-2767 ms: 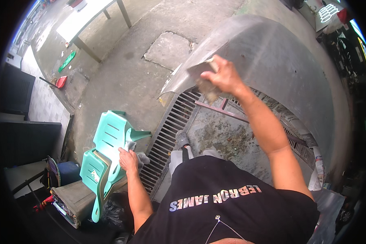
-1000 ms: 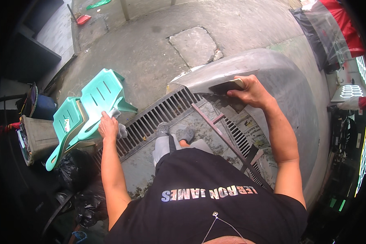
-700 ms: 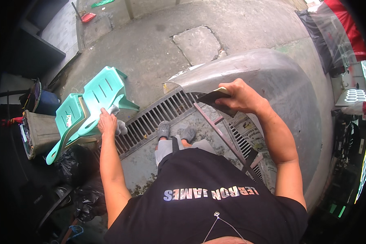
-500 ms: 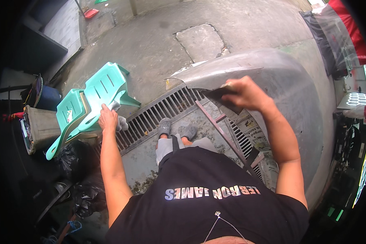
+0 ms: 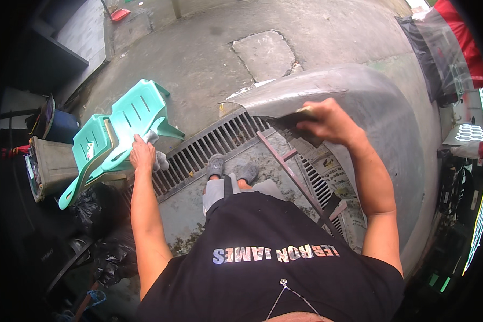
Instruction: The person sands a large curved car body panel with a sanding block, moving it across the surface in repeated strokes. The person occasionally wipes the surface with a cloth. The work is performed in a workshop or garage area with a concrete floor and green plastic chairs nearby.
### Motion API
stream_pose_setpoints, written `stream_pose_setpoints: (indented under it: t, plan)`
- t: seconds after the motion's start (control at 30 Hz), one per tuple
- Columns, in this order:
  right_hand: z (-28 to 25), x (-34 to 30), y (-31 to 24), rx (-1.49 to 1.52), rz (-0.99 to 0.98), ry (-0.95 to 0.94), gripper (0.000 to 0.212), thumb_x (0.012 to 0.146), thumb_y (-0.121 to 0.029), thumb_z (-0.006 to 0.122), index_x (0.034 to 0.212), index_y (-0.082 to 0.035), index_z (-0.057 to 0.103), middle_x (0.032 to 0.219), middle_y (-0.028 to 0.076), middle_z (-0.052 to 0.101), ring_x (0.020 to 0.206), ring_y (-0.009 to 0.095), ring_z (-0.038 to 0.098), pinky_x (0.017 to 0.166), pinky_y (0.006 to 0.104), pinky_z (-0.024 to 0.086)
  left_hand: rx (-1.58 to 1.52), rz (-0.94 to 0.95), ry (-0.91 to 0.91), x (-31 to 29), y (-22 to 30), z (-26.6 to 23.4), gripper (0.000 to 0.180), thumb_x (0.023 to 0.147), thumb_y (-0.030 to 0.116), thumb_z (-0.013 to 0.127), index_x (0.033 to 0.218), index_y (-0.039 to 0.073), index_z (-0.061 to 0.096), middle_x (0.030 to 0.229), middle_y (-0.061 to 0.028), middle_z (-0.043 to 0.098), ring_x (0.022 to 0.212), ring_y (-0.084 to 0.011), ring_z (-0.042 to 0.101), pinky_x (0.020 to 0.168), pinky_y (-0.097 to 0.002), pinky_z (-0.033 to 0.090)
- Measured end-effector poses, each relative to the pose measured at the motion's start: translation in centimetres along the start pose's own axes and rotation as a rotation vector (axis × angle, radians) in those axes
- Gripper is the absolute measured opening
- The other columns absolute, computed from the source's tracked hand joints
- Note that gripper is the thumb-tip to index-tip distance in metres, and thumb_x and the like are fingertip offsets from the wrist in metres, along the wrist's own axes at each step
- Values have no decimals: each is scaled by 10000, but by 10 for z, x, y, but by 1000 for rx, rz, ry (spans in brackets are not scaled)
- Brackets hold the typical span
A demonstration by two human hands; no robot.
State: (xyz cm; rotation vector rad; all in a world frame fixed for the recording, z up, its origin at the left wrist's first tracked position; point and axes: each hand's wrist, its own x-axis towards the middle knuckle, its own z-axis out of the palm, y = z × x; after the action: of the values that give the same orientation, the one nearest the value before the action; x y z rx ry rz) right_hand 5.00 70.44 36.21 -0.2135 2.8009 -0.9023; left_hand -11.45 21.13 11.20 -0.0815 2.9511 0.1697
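My left hand (image 5: 143, 154) is closed on a crumpled greyish-white rag (image 5: 161, 161), bits of which stick out beside the fingers. It is in front of the stacked turquoise plastic chairs (image 5: 139, 112); whether it touches them I cannot tell. My right hand (image 5: 333, 122) is raised with the fingers bent round the edge of a dark, flat sheet (image 5: 297, 126), perhaps sandpaper. That sheet overlaps the near edge of a large, curved, dull grey panel (image 5: 383, 104) resembling a car bumper. Contact between sheet and panel cannot be made out.
A slotted drain grate (image 5: 198, 155) runs past my shoes (image 5: 247, 172). A narrow metal frame (image 5: 292, 180) and newspaper (image 5: 335, 177) lie beside the panel. Black bags (image 5: 115, 257) and a grey bin (image 5: 53, 169) stand at left. Red and dark sheeting (image 5: 459, 37) hangs at far right.
The right hand and its dark sheet have shifted slightly to the right. My left hand keeps the rag in nearly the same place. The whole view has shifted a little.
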Motion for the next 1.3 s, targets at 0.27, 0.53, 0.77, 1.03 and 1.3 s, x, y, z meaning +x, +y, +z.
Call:
stream_pose_setpoints:
  t: [0.27, 0.53, 0.77, 1.03, 1.3]
  plan:
    - [-10, -4, -13, -78, 95, -21, 193, 852, -80, 811, 973, 16, 694, 831, 208, 732, 730, 255, 731, 712, 385, 559, 12, -20, -4, 1, -3, 3, 389, 978, 247, 640, 1223, 19, 444, 1123, -285, 673, 1022, -490, 696, 875, -567, 560]
    - [-13, -2, -8, 97, 137, 94, 233, 858, -88, 817, 1057, -9, 727, 849, 196, 751, 747, 211, 740, 727, 379, 570, 14, -17, -6, 1, 1, -3, 376, 979, 247, 633, 1217, 21, 450, 1121, -292, 676, 1028, -491, 699, 884, -562, 563]
    - [-13, -6, -11, -3, 75, 84, 202, 859, -64, 809, 1031, 1, 724, 840, 174, 745, 738, 169, 725, 712, 341, 558, 21, -12, -19, 1, -1, -3, 374, 975, 243, 634, 1216, 19, 455, 1118, -295, 681, 1023, -492, 701, 886, -564, 565]
    - [-15, -19, -12, 58, 172, 183, 228, 856, -43, 811, 1064, 3, 731, 888, 132, 789, 789, 149, 730, 728, 342, 574, 13, -9, -6, 2, -2, 0, 380, 972, 240, 640, 1215, 12, 456, 1125, -297, 679, 1020, -495, 700, 881, -572, 561]
    - [4, -25, 1, 63, 239, 114, 197, 867, -92, 814, 987, 8, 694, 817, 194, 729, 699, 303, 674, 697, 393, 547, 6, 7, -8, 3, -4, 1, 376, 978, 249, 634, 1218, 21, 454, 1122, -293, 677, 1027, -498, 696, 884, -577, 557]
